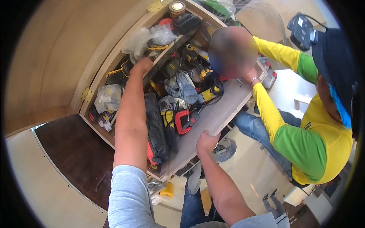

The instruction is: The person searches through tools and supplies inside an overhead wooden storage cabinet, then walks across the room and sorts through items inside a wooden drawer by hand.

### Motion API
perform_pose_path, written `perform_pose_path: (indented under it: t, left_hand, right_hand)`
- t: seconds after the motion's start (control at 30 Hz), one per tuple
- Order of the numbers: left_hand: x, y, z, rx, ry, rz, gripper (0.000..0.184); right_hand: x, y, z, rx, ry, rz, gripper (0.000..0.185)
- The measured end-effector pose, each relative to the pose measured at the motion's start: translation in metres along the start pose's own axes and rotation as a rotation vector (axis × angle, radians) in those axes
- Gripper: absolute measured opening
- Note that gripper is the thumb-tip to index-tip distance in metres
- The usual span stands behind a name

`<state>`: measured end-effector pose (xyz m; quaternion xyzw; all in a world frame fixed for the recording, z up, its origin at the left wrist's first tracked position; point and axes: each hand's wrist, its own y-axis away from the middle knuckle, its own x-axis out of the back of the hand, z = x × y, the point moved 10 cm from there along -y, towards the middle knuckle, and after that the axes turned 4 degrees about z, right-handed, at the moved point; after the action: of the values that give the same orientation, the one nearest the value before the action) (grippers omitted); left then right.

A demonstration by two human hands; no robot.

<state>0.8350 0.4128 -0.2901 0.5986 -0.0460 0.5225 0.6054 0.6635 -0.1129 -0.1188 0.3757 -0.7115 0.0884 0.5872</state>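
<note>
A large wooden tool box with its lid raised lies before me, full of power tools. My left hand reaches deep into it, its fingers curled at the wooden divider, beside clear plastic bags. My right hand is closed around the near edge of the box, thumb on top. Between my arms lie a black tool case, a red clamp and a grey-and-yellow power tool. A yellow-and-black grinder rests farther right among cables.
A person in a yellow-and-green shirt crouches at the right, both arms extended to the box; a blurred patch covers part there. The raised wooden lid stands at left. A round can and a black charger sit at the far end.
</note>
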Motion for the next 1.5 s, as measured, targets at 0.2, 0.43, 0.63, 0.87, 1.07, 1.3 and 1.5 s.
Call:
perform_pose_path:
  t: [0.2, 0.43, 0.63, 0.87, 1.07, 1.3, 1.5]
  left_hand:
    - [-0.001, -0.015, -0.014, -0.002, -0.008, 0.075, 0.048]
    - [0.046, 0.053, 0.006, -0.004, 0.316, 0.375, 0.031]
    - [0.097, 0.110, -0.010, -0.067, 1.129, 0.538, 0.020]
    - [0.133, 0.159, -0.044, -0.081, 1.571, 0.694, 0.020]
    - [0.117, 0.171, -0.057, -0.030, 1.618, 0.686, 0.018]
    - [0.101, 0.182, -0.044, -0.082, 1.606, 0.706, 0.022]
    - [0.091, 0.186, -0.028, -0.076, 1.594, 0.699, 0.025]
  right_hand:
    - [-0.001, 0.001, 0.004, 0.024, 0.057, 0.015, 0.072]
    - [-0.002, -0.001, 0.002, 0.031, 0.051, 0.021, 0.073]
    - [-0.002, -0.001, 0.003, 0.036, 0.059, 0.024, 0.069]
    - [-0.002, -0.001, 0.002, 0.057, 0.028, 0.041, 0.060]
    - [0.006, 0.005, -0.005, 0.017, 0.007, -0.002, 0.065]
    - [-0.006, -0.004, 0.005, 0.027, 0.040, 0.009, 0.066]
    - [-0.010, -0.008, 0.009, 0.048, 0.038, 0.020, 0.067]
